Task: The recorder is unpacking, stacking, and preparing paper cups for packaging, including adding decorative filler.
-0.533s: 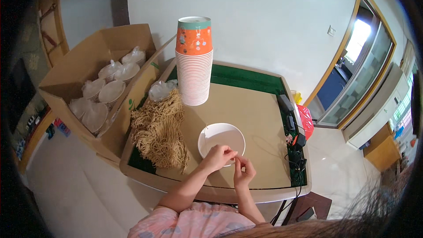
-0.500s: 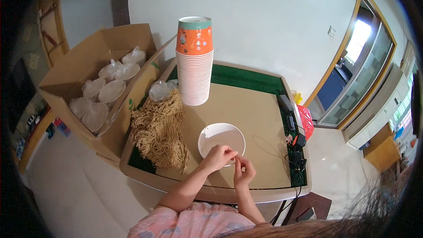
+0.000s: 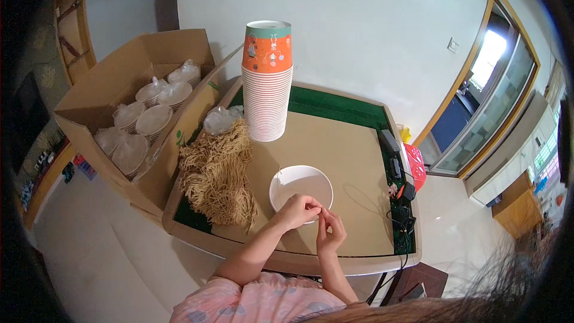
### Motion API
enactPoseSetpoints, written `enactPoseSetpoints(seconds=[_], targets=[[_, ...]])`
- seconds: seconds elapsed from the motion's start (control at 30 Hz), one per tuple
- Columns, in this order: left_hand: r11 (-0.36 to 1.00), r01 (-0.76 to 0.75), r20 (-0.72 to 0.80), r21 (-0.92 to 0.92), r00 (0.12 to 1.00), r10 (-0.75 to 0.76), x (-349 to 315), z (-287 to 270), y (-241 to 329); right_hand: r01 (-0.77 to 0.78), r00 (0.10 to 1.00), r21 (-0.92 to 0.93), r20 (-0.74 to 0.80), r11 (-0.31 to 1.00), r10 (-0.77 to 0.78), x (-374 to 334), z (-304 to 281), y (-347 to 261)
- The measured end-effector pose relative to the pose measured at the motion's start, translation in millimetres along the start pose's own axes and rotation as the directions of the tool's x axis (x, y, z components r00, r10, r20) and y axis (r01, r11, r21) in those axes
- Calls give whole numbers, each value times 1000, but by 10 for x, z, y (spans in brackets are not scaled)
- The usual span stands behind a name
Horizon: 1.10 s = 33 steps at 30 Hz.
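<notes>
Green-edged table bears the white bowl centrally, likely to suit both hands; left hand and right hand meet over its near rim, fingertips pinched, on what I cannot tell; tan cords lie leftward, seemingly within easy reach

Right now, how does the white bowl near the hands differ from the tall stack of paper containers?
The white bowl is single and low; the stack is many nested containers, much taller.
The bowl opens upward; the stack stands upside down.
The bowl shows a plain white inside; the stack's top container is orange and green outside.
Both are on one table.
</notes>
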<state>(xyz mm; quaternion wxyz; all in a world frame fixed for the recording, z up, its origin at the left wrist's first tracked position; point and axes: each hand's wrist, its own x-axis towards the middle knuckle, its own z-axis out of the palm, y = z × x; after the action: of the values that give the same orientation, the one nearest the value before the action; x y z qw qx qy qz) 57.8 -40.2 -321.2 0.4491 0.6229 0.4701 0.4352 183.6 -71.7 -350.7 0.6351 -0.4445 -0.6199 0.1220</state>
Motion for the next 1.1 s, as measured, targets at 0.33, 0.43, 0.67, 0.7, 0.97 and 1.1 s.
enactPoseSetpoints(seconds=[0.33, 0.43, 0.67, 0.7, 0.97, 1.1], targets=[[997, 22, -37, 68, 999, -19, -193, 6, 232, -270, 958, 60, 113, 961, 262, 33, -85, 35], [993, -103, -156, 57, 982, 111, -219, 68, 147, -311, 945, 102, 140, 945, 296, 59, -83, 30], [991, -78, -190, 113, 977, 98, -243, 57, 175, -343, 937, 217, 146, 914, 318, 36, -23, 22], [988, -87, -191, 128, 975, 111, -239, 55, 171, -342, 938, 208, 143, 916, 317, 37, -21, 21], [977, -95, -180, 193, 975, 131, -250, 72, 192, -348, 935, 163, 133, 923, 329, 26, -38, 60], [966, -99, -172, 239, 975, 142, -256, 67, 225, -359, 930, 165, 149, 919, 336, 47, -50, 61]])
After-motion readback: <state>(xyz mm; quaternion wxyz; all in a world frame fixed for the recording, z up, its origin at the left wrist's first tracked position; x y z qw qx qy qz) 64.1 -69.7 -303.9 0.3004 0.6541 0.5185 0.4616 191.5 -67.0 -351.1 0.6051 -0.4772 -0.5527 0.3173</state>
